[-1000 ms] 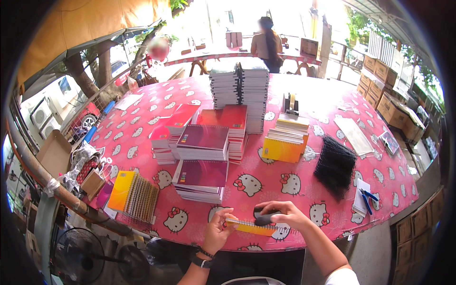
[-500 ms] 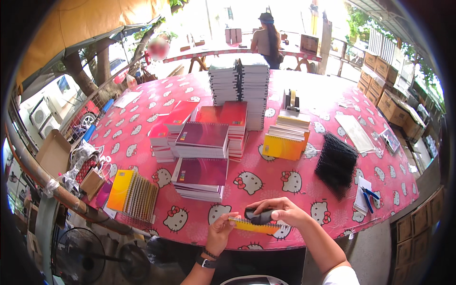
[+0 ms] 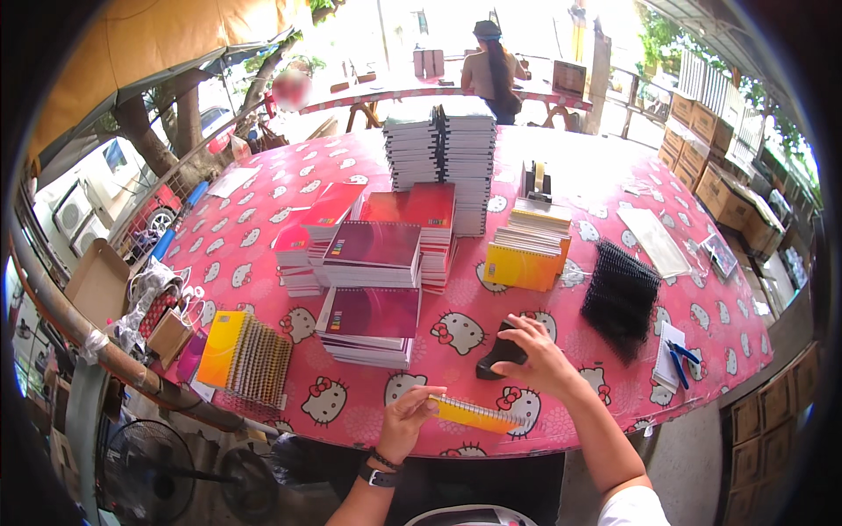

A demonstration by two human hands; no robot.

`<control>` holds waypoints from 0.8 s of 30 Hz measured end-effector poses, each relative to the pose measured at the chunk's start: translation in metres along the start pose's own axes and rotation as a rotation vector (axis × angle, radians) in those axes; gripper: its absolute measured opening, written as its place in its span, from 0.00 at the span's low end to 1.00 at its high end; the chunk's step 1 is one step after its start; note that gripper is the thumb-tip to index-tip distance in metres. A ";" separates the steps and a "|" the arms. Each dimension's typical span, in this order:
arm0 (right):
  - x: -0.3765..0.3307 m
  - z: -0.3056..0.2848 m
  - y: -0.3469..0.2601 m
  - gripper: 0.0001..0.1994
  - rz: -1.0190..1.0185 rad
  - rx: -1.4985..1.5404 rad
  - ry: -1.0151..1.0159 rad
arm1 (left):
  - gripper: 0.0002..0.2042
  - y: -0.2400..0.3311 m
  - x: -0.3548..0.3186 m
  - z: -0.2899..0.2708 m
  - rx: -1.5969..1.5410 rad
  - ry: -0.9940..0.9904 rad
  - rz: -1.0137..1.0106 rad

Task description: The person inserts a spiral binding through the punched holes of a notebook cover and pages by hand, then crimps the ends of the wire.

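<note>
My left hand (image 3: 412,419) pinches the left end of a yellow spiral notebook (image 3: 478,415), held on edge with its wire coil upward near the table's front edge. Farther forward, a black block-shaped tool (image 3: 502,355) rests on the table; its exact kind is unclear. Beside it is my right hand (image 3: 537,358), its fingers spread apart along the tool's right side. At the left lies a row of yellow spiral notebooks (image 3: 250,358). A stack of purple notebooks (image 3: 373,313) stands ahead of my left hand.
Red notebooks (image 3: 421,209) and tall stacks of bound pages (image 3: 465,167) stand behind. Right of them are yellow notebooks (image 3: 526,263), a tape dispenser (image 3: 537,184), black coils (image 3: 621,300) and blue-handled pliers (image 3: 681,361). A person (image 3: 493,74) is at the far table.
My right hand has carried the black tool from the notebook's coil forward onto the table, and its fingers have spread. The left hand keeps the notebook, whose coil now shows fully.
</note>
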State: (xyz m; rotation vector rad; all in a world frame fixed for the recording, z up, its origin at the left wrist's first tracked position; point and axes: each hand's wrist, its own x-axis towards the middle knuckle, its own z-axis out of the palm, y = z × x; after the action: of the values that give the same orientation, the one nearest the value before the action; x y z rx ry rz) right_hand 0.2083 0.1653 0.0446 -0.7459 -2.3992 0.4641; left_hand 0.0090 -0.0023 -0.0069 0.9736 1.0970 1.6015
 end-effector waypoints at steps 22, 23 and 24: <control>-0.013 -0.003 -0.083 0.13 -0.056 0.272 -0.054 | 0.08 0.042 0.017 0.030 -0.112 -0.052 0.053; -0.014 -0.005 -0.084 0.12 -0.050 0.273 -0.007 | 0.08 0.042 0.017 0.029 -0.148 -0.063 0.034; -0.013 -0.006 -0.085 0.11 -0.048 0.274 0.037 | 0.08 0.042 0.016 0.027 -0.186 -0.069 0.017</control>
State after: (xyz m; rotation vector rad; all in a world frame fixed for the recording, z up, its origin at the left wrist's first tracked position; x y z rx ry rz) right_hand 0.1867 0.0914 0.0844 -0.5683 -2.2526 0.7350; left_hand 0.0196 0.0116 0.0421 0.9098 0.8778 1.6391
